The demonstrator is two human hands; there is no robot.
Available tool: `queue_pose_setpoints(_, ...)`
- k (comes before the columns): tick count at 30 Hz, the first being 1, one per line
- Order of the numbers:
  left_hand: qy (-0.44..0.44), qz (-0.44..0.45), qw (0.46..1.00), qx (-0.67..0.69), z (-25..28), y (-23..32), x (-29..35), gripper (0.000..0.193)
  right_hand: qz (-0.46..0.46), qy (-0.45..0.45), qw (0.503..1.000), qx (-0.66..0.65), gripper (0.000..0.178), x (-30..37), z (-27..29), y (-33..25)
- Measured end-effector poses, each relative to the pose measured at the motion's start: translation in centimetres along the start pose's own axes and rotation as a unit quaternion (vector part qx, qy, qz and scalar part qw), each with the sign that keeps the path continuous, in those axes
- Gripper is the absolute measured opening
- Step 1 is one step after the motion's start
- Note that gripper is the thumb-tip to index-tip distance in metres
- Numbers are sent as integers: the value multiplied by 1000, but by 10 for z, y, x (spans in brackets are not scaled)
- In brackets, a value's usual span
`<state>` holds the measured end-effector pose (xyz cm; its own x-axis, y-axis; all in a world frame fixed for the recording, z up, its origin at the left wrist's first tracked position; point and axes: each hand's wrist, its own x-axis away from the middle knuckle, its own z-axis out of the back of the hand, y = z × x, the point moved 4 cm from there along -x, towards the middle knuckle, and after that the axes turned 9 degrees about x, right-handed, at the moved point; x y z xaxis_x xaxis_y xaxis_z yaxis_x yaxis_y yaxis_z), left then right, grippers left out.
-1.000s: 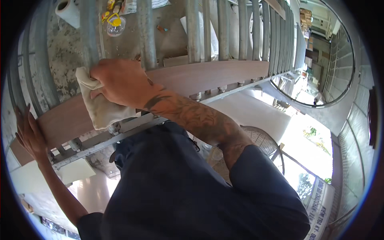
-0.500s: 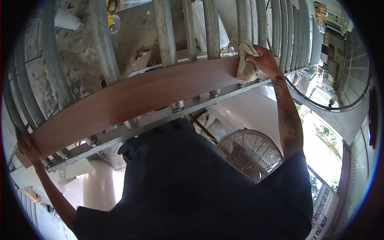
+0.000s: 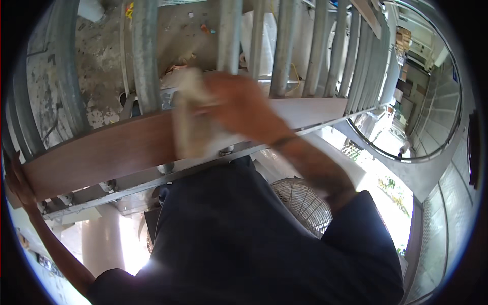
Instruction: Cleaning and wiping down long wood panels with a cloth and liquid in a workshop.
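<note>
A: Hands?
B: Two, bare. Right hand (image 3: pixel 236 104) blurred, curled round one pale cloth (image 3: pixel 190 122), over the board near mid-length.
A: And the left hand (image 3: pixel 21 185)?
B: At the board's left end, fingers reaching over it. Cannot tell whether it pinches the edge or only rests there.
A: Boards?
B: One board (image 3: pixel 107 150). Long, brown, lying across the metal bars (image 3: pixel 146 56), in front of the person's dark shirt (image 3: pixel 244 229).
A: Count of bars?
B: More than six. Those on the right crowd too closely for a sure number.
A: Below the board?
B: At least four short metal stubs (image 3: pixel 107 186) showing along its near edge, then one metal rail (image 3: pixel 137 182).
A: Elsewhere?
B: One round wire-caged fan (image 3: pixel 302 201), partly hidden by the shirt. Beyond the bars, on the floor (image 3: pixel 178 46): one small yellow thing (image 3: pixel 129 10), too small to name; one white roll (image 3: pixel 90 9), upper left, cut off by the rim.
</note>
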<state>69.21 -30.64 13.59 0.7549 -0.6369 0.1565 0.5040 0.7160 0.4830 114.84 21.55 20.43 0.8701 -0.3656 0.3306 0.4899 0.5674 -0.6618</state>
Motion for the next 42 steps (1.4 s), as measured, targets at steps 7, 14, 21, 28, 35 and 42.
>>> queue_pose_setpoints(7, 150, -237, 900, -333, 3, 32, 58, 49, 185, 112, 975, 43, 13, -39, -53, -115)
queue_pose_setpoints(14, -43, -246, 968, 6, -115, 391, 62, 85, -271, -27, 962, -10, 48, 73, 86, 86)
queue_pose_setpoints(21, -178, -223, 943, -172, -146, 409, 58, 111, -333, 31, 942, 23, 36, 171, 216, 283)
queue_pose_setpoints(28, -172, -220, 941, -194, -145, 405, 63, 117, -287, 17, 953, 96, 44, 138, 194, 233)
queue_pose_setpoints(35, -155, -204, 947, -191, -150, 406, 62, 123, -140, -37, 966, 212, 48, 82, 122, 159)
queue_pose_setpoints(42, -117, -228, 954, -154, -166, 417, 62, 135, 102, 58, 979, 169, 36, -35, -29, -46)
